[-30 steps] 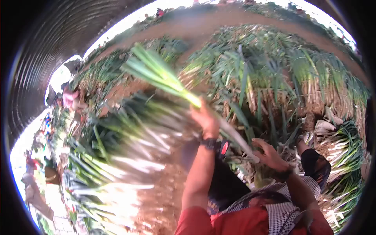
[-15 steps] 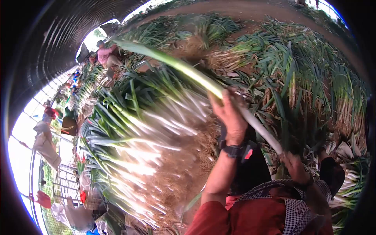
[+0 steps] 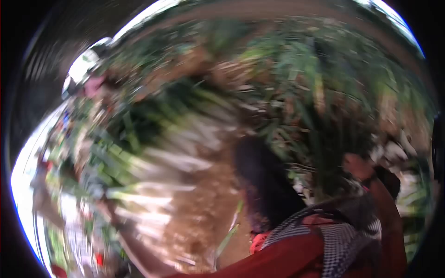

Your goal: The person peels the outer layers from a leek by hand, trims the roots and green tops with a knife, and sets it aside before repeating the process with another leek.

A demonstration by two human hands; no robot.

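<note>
A pile of leeks [image 3: 185,139], white stalks towards me and green leaves to the far left, lies on the ground before me. My left hand [image 3: 106,211] is stretched out to the left, at the leafy side of the pile beside a pale leek stalk [image 3: 148,199]. Motion smears its fingers, so its hold cannot be told. On the right, my right hand [image 3: 358,167] is raised near dark green leaves, with its fingers curled in. Whatever it may hold does not show.
Untrimmed leeks [image 3: 320,92] with brown stalks spread across the far and right side. A person in pink [image 3: 94,87] is at the far left. My dark-clad leg [image 3: 266,180] stands beside the pile. A loose green leaf [image 3: 228,238] lies on the brown ground.
The long leek held across both hands is no longer between them. My left hand has swung left to the leafy side; my right hand has risen slightly. The view has shifted and blurred.
</note>
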